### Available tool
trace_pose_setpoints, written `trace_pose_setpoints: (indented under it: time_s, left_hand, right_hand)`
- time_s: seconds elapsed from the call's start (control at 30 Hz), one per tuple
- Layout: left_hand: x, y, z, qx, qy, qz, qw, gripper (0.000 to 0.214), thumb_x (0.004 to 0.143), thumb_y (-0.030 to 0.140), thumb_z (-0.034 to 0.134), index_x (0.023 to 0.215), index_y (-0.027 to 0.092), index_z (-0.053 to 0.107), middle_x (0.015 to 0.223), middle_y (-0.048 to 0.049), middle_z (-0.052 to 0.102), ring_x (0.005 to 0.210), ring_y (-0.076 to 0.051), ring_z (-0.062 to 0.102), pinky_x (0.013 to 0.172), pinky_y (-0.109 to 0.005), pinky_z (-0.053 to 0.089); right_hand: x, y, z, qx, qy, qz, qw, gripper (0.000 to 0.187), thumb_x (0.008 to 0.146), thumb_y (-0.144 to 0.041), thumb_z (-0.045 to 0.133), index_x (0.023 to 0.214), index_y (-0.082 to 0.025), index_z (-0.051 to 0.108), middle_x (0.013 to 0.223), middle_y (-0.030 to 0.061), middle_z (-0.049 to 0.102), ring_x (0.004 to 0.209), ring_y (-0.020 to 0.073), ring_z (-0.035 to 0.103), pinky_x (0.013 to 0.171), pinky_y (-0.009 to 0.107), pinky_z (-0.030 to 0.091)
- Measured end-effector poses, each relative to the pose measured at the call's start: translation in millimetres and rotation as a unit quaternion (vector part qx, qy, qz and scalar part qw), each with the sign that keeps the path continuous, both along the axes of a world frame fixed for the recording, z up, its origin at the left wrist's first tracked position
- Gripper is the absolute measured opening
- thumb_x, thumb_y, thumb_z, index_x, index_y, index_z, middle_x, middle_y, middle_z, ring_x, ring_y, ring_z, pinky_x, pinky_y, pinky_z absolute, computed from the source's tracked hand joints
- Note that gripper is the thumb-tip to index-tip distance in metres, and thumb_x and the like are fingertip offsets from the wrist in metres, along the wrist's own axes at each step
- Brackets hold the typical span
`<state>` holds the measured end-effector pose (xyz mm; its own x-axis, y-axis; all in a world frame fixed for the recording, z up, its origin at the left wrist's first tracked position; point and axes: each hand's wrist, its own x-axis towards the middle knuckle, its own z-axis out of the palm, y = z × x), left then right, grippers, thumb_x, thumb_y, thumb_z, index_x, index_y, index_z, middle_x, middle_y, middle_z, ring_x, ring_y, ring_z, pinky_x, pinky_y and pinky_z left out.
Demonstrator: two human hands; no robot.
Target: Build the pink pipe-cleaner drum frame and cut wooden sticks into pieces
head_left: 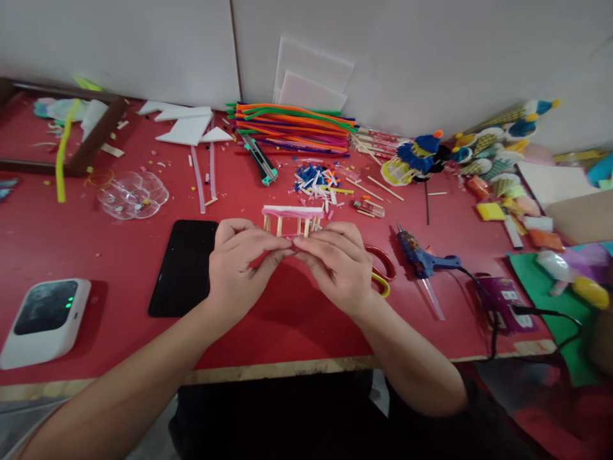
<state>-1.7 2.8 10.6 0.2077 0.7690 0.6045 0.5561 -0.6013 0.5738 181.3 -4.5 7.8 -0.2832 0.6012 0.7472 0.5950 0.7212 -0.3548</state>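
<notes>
A small model of pale wooden sticks with a white and pink top [293, 211] is between my hands, its lower part largely covered by my fingers. My left hand [244, 259] is closed at its lower left side, thumb and fingertips pinched together. From the other side, my right hand [338, 265] mirrors this pinch, and the fingertips of both hands meet at the model's lower front edge. A bit of pink shows just above the fingertips; its exact form is hidden. A black phone [179, 268] lies beside my left hand, and scissors with red and yellow handles [382, 285] lie partly behind my right.
A blue glue gun [424, 255] with a cord lies at the right. Behind the model are a cutter knife [258, 160], pipe cleaners [294, 128] and small cut pieces [318, 182]. A white device [45, 322] sits at left, near a clear flower-shaped tray [134, 195].
</notes>
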Motion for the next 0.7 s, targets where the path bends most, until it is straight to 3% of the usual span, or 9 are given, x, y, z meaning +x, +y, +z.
trace_pose_setpoints:
  time_s: [0.13, 0.33, 0.47, 0.7]
  left_hand:
    - [-0.1, 3.7, -5.1, 0.0, 0.007, -0.007, 1.0, 0.009, 0.086, 0.031, 0.068, 0.085, 0.025, 0.074, 0.075, 0.0007, 0.075, 0.078, -0.017, 0.059, 0.076, -0.032, 0.047]
    - [-1.0, 8.5, -10.8, -0.011, 0.052, -0.009, 0.999, 0.022, 0.087, 0.026, 0.067, 0.108, 0.025, 0.072, 0.084, -0.0012, 0.076, 0.074, -0.016, 0.059, 0.065, -0.027, 0.048]
    - [-2.9, 9.2, -8.8, -0.021, 0.053, -0.031, 0.998, 0.016, 0.088, 0.026, 0.065, 0.1, 0.03, 0.075, 0.08, 0.0009, 0.077, 0.07, -0.015, 0.059, 0.064, -0.027, 0.049]
    - [-4.1, 6.1, -5.3, -0.058, 0.024, -0.005, 0.998, 0.014, 0.087, 0.03, 0.065, 0.091, 0.037, 0.077, 0.071, 0.0019, 0.074, 0.067, -0.017, 0.059, 0.064, -0.03, 0.05]
  right_hand:
    - [-1.7, -1.4, 0.5, -0.038, -0.01, -0.02, 0.999, 0.017, 0.089, -0.011, 0.059, 0.098, -0.023, 0.068, 0.085, 0.0002, 0.076, 0.077, 0.0144, 0.064, 0.082, 0.035, 0.051]
    - [4.2, 1.0, -4.8, -0.03, -0.007, -0.059, 0.998, 0.022, 0.088, -0.007, 0.058, 0.092, -0.023, 0.072, 0.08, -0.0004, 0.076, 0.082, 0.0166, 0.063, 0.078, 0.032, 0.053]
    - [7.3, 2.5, -4.4, -0.07, 0.015, -0.05, 0.996, 0.02, 0.086, -0.01, 0.061, 0.09, -0.025, 0.074, 0.078, -0.001, 0.075, 0.077, 0.0156, 0.061, 0.075, 0.031, 0.053]
    - [7.4, 0.8, -0.6, -0.106, 0.029, -0.031, 0.993, 0.016, 0.084, -0.013, 0.065, 0.089, -0.026, 0.074, 0.074, -0.0009, 0.073, 0.078, 0.0159, 0.062, 0.074, 0.032, 0.053]
